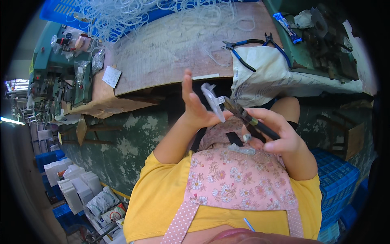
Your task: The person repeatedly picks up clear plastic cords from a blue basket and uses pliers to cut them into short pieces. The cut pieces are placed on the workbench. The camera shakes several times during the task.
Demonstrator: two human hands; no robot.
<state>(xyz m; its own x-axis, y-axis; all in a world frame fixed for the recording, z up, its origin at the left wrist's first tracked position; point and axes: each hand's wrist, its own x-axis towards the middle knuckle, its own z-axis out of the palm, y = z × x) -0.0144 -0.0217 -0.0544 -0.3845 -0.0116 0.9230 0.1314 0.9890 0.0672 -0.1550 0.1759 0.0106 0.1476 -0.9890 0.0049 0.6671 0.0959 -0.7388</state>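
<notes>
**Clear plastic piece held to the pliers over my lap**

The blue crate [61, 10] at the far edge of the wooden bench [170, 49] spills over with loops of clear tubing [134, 14]. Another blue crate [337, 179] sits by my right side; what it holds I cannot tell.

My left hand [195, 107] is mostly open, fingers straight up, with the clear plastic piece [213, 101] resting against its palm. My right hand [276, 134] is wrapped tight around the black-handled pliers [248, 118], whose tip meets that piece above my floral apron [239, 179].
</notes>
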